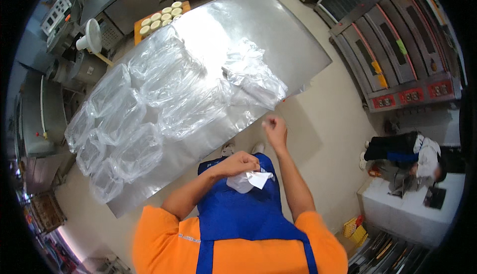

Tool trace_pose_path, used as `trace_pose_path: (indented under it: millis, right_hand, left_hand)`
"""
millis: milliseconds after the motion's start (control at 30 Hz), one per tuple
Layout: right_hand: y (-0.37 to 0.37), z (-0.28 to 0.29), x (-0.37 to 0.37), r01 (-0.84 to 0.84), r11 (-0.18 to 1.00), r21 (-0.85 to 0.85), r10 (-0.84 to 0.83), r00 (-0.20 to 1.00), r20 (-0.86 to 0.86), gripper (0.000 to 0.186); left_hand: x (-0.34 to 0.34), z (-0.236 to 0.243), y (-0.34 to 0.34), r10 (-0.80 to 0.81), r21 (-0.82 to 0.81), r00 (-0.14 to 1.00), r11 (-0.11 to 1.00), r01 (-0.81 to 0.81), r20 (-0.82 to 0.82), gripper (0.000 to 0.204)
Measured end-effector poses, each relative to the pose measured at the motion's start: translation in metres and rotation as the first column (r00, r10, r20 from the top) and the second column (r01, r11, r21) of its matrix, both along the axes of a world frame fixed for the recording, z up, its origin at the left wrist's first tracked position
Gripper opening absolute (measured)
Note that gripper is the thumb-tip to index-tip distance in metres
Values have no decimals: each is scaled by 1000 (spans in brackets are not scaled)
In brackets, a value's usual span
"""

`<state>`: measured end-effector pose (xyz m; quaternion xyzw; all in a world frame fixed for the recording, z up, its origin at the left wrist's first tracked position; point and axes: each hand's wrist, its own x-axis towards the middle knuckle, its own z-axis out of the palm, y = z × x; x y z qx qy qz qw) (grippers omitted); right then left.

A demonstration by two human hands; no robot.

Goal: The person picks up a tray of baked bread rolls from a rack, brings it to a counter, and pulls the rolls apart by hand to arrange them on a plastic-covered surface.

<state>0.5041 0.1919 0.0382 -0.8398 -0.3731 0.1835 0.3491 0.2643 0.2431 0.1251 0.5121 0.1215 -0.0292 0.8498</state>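
My left hand [242, 163] is closed on a small, whitish plastic bag [242, 182], which hangs in front of my blue apron with a white flap turned outward. My right hand [275, 129] is raised beside the near edge of the metal table [191, 147], fingers curled in; whether anything is between them is hidden. Several clear plastic bags [131, 149] stand puffed open in rows over the left and middle of the table. Closer to my right hand lies a crumpled pile of flat clear bags [256, 72].
Pale round-topped containers [164, 18] sit on an orange board [137, 35] beyond the table. A white-dished scale [90, 36] is at the far left. Stacked deck ovens [397, 45] line the right. Another person [425, 154] is at a white counter [397, 214] further right.
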Motion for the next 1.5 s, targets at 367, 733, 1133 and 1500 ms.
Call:
trace_pose_path:
  millis: [367,733,1133,1500]
  right_hand:
    - [238,-73,171,-453,865,-215,403,883,-240,45]
    - [198,150,232,-728,680,85,729,684,28,32]
    - [121,181,50,-987,-25,162,746,-126,-653,60]
    - [117,127,-112,-876,-461,144,829,-483,-280,94]
  left_hand:
    - [101,-4,-8,847,-166,253,197,-966,-467,22]
    - [158,-3,15,923,-7,327,332,-943,-202,65]
    - [92,-53,-107,966,-360,5,-91,-929,-257,76]
    - [29,-56,-165,712,-512,-472,-702,-495,-520,61]
